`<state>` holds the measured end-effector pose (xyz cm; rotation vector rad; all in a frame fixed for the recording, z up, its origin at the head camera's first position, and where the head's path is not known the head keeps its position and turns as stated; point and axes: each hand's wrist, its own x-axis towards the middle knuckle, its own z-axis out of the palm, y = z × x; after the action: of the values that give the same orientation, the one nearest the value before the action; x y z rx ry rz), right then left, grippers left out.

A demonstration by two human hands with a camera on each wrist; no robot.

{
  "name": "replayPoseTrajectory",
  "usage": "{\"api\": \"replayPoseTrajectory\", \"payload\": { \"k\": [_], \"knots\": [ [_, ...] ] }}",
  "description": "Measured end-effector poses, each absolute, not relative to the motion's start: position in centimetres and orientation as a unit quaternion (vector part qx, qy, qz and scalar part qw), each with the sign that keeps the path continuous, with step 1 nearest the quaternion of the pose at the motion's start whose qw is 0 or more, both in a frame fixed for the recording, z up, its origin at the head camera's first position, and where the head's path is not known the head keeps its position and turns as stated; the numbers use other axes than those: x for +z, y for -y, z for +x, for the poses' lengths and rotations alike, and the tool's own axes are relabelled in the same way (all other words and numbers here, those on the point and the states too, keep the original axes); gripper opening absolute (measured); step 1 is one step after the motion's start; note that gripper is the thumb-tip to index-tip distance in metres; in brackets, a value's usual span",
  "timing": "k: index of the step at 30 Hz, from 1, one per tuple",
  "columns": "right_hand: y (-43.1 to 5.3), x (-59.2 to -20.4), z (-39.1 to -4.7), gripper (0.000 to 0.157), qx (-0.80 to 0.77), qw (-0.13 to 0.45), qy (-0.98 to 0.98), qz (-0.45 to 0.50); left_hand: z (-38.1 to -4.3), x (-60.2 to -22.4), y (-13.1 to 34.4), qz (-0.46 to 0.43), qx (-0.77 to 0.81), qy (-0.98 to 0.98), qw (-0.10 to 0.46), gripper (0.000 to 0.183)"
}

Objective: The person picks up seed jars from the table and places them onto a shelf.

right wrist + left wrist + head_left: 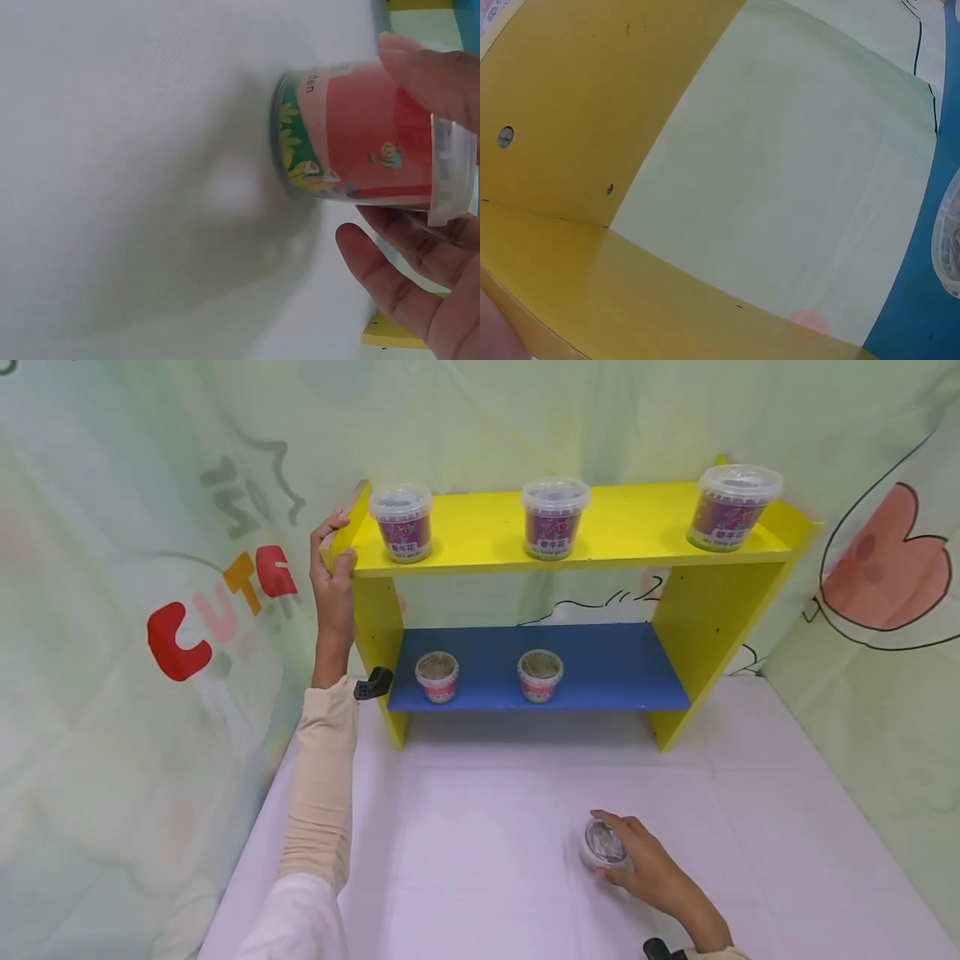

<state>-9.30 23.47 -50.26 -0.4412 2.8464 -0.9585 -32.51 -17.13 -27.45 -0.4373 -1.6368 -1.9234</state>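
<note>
My left hand (pixel 334 585) grips the upper left corner of a yellow shelf unit (pixel 465 527), fingers over the side panel and thumb at the front. In the left wrist view only a sliver of that hand shows, beside the yellow panel (pixel 577 97). Low on the right, my right hand (pixel 651 864) holds a small lidded plastic cup (pixel 604 843) between thumb and fingers, close over the white cloth. Seen from the right wrist, the cup (pixel 360 139) has a red and green printed label with a small bee; the thumb lies on one side, fingers on the other.
Along the yellow top stand three purple-labelled lidded cups, at left (pixel 405 527), middle (pixel 553 522) and right (pixel 731 510). Two pink-labelled cups, one left (pixel 437 677) and one nearer the middle (pixel 539 677), sit on the blue lower shelf (pixel 607 668). Printed curtains (pixel 112 735) surround the table.
</note>
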Motion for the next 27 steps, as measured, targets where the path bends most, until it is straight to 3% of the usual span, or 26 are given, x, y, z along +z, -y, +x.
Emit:
{"api": "replayPoseTrajectory", "payload": {
  "k": [7, 16, 27],
  "knots": [
    [-23.6, -49.8, -9.3, 0.074, -0.380, 0.003, -0.916, -0.129, -31.6, -27.1, 16.8, -0.166, -0.721, 0.611, 0.281, 0.034],
    [-24.4, -47.8, -10.6, 0.066, -0.521, 0.022, -0.851, -0.051, -31.8, -27.0, 16.9, -0.177, -0.720, 0.603, 0.294, 0.035],
    [-25.0, -47.4, -10.6, 0.057, -0.624, 0.030, -0.780, -0.038, -31.3, -26.7, 16.6, -0.161, -0.719, 0.612, 0.286, 0.034]
  ]
}}
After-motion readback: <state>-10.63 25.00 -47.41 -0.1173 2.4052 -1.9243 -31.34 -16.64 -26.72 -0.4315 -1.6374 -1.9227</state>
